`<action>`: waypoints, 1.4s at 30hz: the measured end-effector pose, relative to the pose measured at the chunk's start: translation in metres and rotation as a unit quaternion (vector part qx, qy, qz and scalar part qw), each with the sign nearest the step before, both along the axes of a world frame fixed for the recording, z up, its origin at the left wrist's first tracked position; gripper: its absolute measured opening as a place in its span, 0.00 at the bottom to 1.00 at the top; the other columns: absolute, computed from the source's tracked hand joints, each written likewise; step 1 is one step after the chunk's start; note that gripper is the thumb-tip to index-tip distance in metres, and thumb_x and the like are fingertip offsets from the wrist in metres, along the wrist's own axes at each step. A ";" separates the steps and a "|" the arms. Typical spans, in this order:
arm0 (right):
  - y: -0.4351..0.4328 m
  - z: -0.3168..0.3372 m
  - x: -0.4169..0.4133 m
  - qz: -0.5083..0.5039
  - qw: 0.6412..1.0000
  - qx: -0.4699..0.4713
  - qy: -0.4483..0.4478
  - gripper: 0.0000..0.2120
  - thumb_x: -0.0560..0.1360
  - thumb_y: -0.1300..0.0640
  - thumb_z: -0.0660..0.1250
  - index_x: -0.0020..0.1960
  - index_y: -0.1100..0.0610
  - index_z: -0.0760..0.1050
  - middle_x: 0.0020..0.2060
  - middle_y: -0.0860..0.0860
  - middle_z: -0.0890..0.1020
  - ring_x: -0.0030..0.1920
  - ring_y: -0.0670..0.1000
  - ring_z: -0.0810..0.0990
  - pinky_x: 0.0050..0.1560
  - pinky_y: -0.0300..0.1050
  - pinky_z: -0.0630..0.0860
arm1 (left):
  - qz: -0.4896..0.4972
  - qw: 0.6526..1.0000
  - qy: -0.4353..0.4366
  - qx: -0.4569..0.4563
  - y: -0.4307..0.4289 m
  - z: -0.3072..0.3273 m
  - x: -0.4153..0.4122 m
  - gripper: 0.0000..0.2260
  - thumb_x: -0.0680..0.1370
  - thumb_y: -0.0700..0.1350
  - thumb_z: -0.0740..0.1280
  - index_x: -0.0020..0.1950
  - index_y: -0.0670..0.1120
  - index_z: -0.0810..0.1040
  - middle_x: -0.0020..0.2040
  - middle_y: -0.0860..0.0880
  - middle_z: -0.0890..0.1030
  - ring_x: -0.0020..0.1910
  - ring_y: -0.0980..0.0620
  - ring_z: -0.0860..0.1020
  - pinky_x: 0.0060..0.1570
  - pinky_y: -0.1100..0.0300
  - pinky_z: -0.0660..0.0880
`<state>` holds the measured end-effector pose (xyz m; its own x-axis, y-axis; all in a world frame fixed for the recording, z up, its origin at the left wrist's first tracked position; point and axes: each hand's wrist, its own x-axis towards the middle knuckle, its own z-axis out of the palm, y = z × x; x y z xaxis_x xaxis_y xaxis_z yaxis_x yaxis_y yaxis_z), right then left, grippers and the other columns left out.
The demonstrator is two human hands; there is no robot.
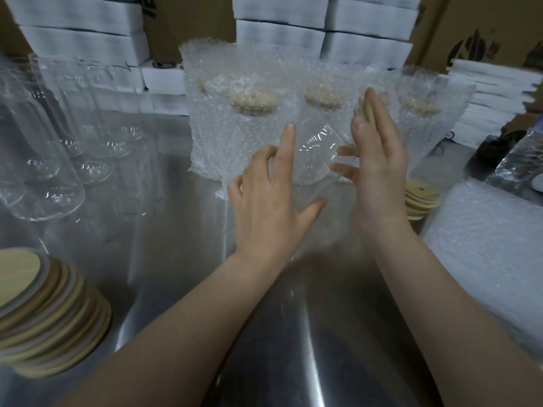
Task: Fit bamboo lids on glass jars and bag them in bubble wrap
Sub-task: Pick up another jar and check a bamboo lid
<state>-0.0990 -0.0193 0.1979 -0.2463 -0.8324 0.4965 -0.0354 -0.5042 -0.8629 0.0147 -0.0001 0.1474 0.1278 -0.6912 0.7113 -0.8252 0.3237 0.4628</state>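
**Fitting a lid: jar held, lid not yet seated**

Holding a clear glass jar [316, 148] tilted above the steel worktop [176, 230], the person has it between both hands, in front of a row of bagged jars. The left hand [264, 195] cradles the jar's side with fingers spread and the forefinger extended along the glass; it is open around the jar rather than clenched. The right hand [373, 160] is nearly flat, with a round bamboo lid [367, 108] pinned edge-on under the palm and thumb at the jar's far end. Whether the lid touches the rim cannot be told.

Judged step: lidding, before bagging. The next move calls for turning the lid flat to the mouth and pressing it square while the left hand steadies the glass.

Supplies noted: unlidded clear jars [44, 160] at left, a stack of bamboo lids [44, 312] near left, a smaller lid stack [421, 201] at right, and flat bubble-wrap bags [484, 230] just beyond. Lidded jars in bubble wrap [244, 113] stand behind.
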 end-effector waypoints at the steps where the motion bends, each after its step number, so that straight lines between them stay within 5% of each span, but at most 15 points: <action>1: 0.000 0.000 -0.001 -0.003 1.000 0.000 0.008 0.23 0.78 0.48 0.63 0.73 0.45 0.68 0.66 0.49 0.67 0.63 0.58 0.76 0.53 0.46 0.81 | -0.012 1.000 0.001 -0.007 -0.001 0.000 0.002 0.47 0.67 0.56 0.77 0.79 0.49 0.56 0.64 0.42 0.73 0.60 0.44 0.74 0.56 0.47 0.72; 8: 0.003 0.003 0.000 -0.039 0.997 -0.004 0.063 0.25 0.72 0.49 0.65 0.69 0.51 0.74 0.56 0.50 0.69 0.57 0.57 0.79 0.60 0.58 0.78 | -0.025 0.999 -0.024 -0.004 0.000 -0.001 0.004 0.44 0.68 0.54 0.76 0.79 0.52 0.58 0.63 0.41 0.75 0.60 0.42 0.75 0.56 0.45 0.74; 14: 0.001 0.000 -0.005 -0.056 0.987 -0.030 0.147 0.24 0.74 0.45 0.63 0.68 0.51 0.75 0.53 0.49 0.70 0.52 0.52 0.78 0.57 0.56 0.79 | -0.025 0.999 -0.042 -0.017 0.001 -0.003 0.002 0.43 0.68 0.52 0.77 0.77 0.52 0.58 0.63 0.40 0.76 0.59 0.42 0.76 0.56 0.44 0.73; 24: 0.001 0.002 -0.003 -0.054 0.982 -0.051 0.172 0.19 0.70 0.39 0.55 0.57 0.41 0.75 0.44 0.36 0.73 0.56 0.59 0.76 0.57 0.57 0.77 | -0.022 0.998 -0.043 -0.034 -0.002 -0.008 0.000 0.42 0.67 0.52 0.77 0.77 0.49 0.61 0.62 0.39 0.77 0.56 0.41 0.78 0.53 0.43 0.75; 36: 0.002 0.002 0.000 -0.038 0.981 -0.023 0.186 0.16 0.75 0.49 0.57 0.59 0.44 0.77 0.45 0.41 0.70 0.57 0.56 0.74 0.60 0.54 0.76 | -0.020 0.998 -0.036 -0.041 -0.002 -0.009 0.001 0.42 0.65 0.52 0.78 0.76 0.49 0.65 0.61 0.40 0.77 0.55 0.41 0.78 0.52 0.44 0.75; 42: 0.002 0.001 -0.001 -0.042 0.981 -0.011 0.189 0.18 0.75 0.47 0.56 0.61 0.44 0.77 0.50 0.45 0.69 0.49 0.44 0.75 0.60 0.51 0.76 | -0.018 0.999 -0.038 -0.028 -0.002 -0.009 0.002 0.41 0.66 0.53 0.77 0.76 0.49 0.64 0.62 0.40 0.77 0.56 0.42 0.78 0.54 0.44 0.74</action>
<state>-0.1002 -0.0174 0.1990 -0.1086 -0.8055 0.5825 -0.3937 -0.5032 -0.7693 0.0165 -0.0016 0.1387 0.0487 -0.6538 0.7551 -0.8444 0.3768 0.3807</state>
